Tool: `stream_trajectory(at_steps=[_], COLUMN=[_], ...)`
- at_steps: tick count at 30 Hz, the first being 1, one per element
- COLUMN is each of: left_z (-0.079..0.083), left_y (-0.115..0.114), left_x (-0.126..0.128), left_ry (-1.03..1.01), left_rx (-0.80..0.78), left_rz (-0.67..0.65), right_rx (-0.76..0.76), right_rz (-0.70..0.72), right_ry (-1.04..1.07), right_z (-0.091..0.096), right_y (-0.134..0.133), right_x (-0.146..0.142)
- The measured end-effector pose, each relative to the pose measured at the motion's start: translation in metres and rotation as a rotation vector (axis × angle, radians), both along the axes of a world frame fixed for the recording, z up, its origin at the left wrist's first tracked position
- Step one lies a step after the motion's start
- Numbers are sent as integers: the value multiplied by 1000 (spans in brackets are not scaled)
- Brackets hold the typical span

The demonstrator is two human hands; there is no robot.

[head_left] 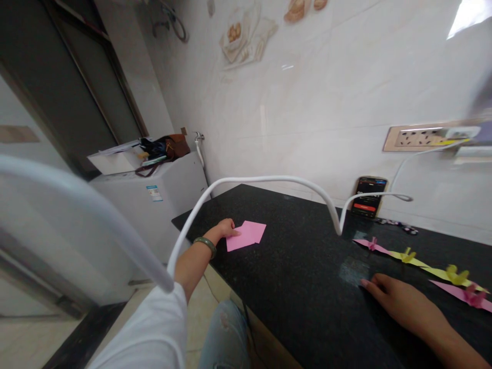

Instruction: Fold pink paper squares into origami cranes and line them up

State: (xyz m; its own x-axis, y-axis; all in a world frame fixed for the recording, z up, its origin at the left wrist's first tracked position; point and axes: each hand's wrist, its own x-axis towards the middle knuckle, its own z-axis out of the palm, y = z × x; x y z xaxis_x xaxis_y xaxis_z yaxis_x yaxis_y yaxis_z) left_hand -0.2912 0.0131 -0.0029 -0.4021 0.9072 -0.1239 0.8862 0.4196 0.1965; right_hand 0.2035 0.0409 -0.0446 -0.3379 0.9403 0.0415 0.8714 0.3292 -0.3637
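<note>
My left hand (225, 229) reaches out to the left end of a black stone counter (307, 287) and touches a small stack of pink paper sheets (248, 234); its fingers are curled onto the paper's edge. A green bangle sits on that wrist. My right hand (392, 297) lies flat on the counter at the right, fingers stretched out, holding nothing. Just beyond it runs a row of folded paper cranes (423, 261), pink and yellow, laid wing to wing.
A phone (368, 196) leans against the tiled wall with a white cable (269, 180) arching across the view. A wall socket strip (423, 137) is at the right. A white appliance (161, 195) with a bag and papers on top stands left of the counter.
</note>
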Motion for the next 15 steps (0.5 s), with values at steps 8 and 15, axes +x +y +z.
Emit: stream_trajectory(at_steps=[8,15], left_z=[16,22], left_y=[-3,-12], left_x=[11,16], left_ry=[-106,-323], left_rx=[26,121], left_rz=[118,198], right_rx=[-141,-106], right_rz=[54,69], right_ry=[-44,-17], right_z=[1,-1], right_y=[3,4], right_x=[3,3])
